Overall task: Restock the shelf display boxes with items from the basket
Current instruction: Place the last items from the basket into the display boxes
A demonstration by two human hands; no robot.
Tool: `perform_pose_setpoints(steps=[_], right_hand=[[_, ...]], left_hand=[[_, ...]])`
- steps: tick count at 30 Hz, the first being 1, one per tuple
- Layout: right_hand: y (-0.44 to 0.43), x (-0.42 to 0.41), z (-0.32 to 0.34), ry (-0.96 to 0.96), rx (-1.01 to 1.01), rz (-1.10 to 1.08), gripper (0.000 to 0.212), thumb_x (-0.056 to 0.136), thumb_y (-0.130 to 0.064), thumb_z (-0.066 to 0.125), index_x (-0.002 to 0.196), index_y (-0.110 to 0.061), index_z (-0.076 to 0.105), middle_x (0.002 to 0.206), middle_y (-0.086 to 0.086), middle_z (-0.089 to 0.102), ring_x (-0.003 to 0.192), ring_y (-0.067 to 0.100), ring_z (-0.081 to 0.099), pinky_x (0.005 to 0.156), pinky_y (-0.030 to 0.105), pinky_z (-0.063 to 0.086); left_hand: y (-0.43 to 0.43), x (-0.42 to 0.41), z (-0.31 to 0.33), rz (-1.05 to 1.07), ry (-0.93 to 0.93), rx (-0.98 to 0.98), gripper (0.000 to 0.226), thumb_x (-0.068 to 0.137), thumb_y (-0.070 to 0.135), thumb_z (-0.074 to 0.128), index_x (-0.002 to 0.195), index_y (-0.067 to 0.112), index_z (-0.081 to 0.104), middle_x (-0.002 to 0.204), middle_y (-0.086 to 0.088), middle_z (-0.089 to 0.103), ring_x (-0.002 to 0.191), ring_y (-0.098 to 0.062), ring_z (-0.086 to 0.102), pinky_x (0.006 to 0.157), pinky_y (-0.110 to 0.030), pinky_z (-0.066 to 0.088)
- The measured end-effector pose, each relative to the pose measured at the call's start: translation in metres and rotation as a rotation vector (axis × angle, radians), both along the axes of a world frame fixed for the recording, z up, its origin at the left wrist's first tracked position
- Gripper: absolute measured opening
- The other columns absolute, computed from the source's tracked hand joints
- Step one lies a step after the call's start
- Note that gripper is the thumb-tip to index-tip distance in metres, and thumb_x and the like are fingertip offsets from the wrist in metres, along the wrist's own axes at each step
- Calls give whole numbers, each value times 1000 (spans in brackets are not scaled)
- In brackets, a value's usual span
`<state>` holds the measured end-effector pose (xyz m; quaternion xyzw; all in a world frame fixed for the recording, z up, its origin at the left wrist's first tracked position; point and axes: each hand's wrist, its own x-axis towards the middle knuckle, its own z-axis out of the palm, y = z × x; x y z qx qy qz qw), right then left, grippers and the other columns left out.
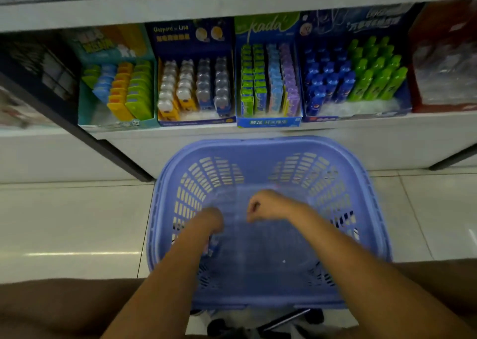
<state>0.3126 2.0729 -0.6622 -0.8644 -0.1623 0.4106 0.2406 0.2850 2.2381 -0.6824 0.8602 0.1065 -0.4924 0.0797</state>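
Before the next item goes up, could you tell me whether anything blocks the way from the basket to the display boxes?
Nothing visible does. The basket sits on the floor before the shelf, and the display boxes above it are uncovered.

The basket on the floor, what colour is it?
Lavender-blue, with slotted sides: the basket shows best in the head view.

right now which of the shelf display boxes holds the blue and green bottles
The dark blue box, second from the right, beside the red box. It alone holds upright bottles, blue on its left, green on its right.
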Motion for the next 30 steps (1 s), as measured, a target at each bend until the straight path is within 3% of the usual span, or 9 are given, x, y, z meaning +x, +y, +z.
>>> perform_pose_setpoints(steps=[2,8,12,15,19,22,25,27,30], right_hand=[[-2,-13,-34,98,-43,-16,23,86,-16,64,102,-1,71,103,20,70,72,16,60,75,25,47],[-13,-35,-90,207,-283,-27,19,84,-13,59,90,3,69,82,19,60,74,21,54,68,26,43],[-11,-33,-112,208,-218,-61,27,78,-11,65,104,-4,70,104,17,69,89,23,65,80,30,53],[3,-33,-124,228,-66,-91,32,75,-5,70,107,-9,68,94,9,68,84,18,60,66,26,49],[19,-36,-137,257,19,-115,11,73,-11,74,79,-17,67,63,7,61,55,11,51,57,25,43],[18,-37,-145,266,49,-305,32,80,-20,73,55,-17,53,37,-6,46,40,1,41,43,14,37],[11,-28,-143,312,51,-496,34,83,-20,71,56,-14,52,35,-7,49,31,-1,46,37,11,37],[6,-19,-135,343,71,-531,25,83,-17,71,63,-9,59,31,-8,50,30,-1,48,37,11,39],[-4,-5,-112,334,162,-619,27,83,-17,69,59,-18,59,36,-7,50,39,6,47,40,14,38]], left_hand=[[4,-11,-23,-124,156,76,35,90,18,62,121,1,63,129,-15,59,118,-29,57,97,-36,45],[9,-24,-59,-180,5,124,30,94,13,52,120,2,60,127,-14,59,118,-28,56,94,-36,46],[8,-26,-82,-80,2,99,31,97,18,49,123,3,57,127,-14,57,117,-29,55,96,-37,44],[2,-19,-90,117,-12,-18,37,95,27,53,120,0,60,126,-19,59,117,-30,55,95,-34,44],[-2,-16,-97,248,-76,-144,45,88,36,64,109,-4,66,112,-25,65,105,-33,61,86,-37,48],[-2,-14,-99,412,-105,-222,44,84,32,70,102,-8,66,104,-25,67,91,-31,64,74,-29,52],[-10,-11,-95,581,-60,-371,23,84,17,71,72,-1,63,67,-15,67,58,-18,60,68,-33,53],[-15,-9,-90,714,-23,-457,27,83,12,72,61,7,57,38,1,54,40,-9,49,53,-28,45],[-22,-2,-76,892,-23,-621,25,88,13,66,64,10,58,36,5,51,41,-8,45,51,-22,37]])
